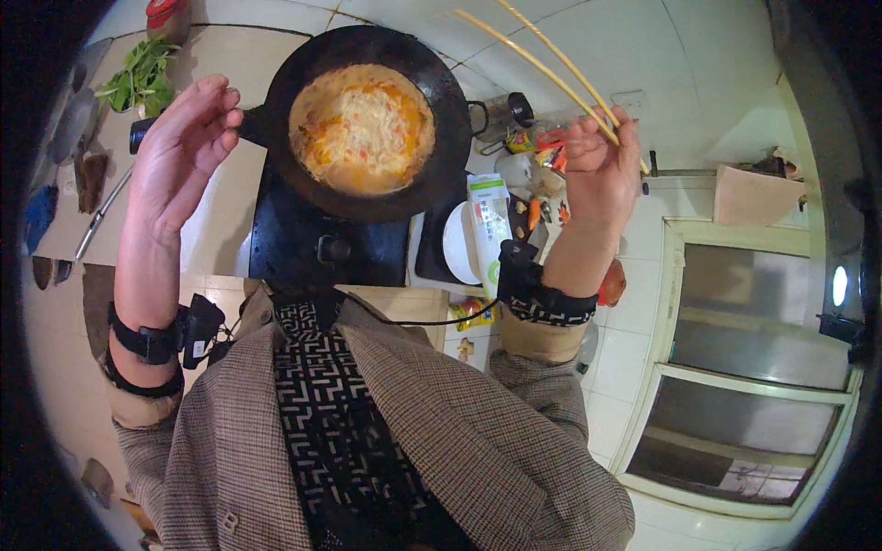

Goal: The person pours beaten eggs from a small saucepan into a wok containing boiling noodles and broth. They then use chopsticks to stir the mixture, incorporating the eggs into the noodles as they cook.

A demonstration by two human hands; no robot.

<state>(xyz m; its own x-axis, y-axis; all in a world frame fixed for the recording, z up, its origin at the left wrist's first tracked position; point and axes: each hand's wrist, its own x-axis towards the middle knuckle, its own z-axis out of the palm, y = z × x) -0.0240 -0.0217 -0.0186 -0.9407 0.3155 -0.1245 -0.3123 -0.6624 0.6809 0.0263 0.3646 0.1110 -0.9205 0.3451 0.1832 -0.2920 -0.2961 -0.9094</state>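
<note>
A dark wok (451, 103) stands on the black stove (296, 241), holding noodles in orange broth (362, 131). My left hand (196, 131) is raised at the wok's left, beside its handle, fingers loosely curled and nothing seen in it; whether it touches the handle cannot be told. At the right, my right hand (606, 155) holds a pair of long wooden chopsticks (544, 69) between thumb and fingers. Their tips point up and away, clear of the wok.
Leafy greens (141, 76) and a red-lidded jar (167, 21) are at the back left. Metal tongs or a similar utensil (103, 213) lie left. Right of the stove are a white bowl (458, 241), a long package (488, 206), a carrot piece (534, 213) and food packets (551, 148).
</note>
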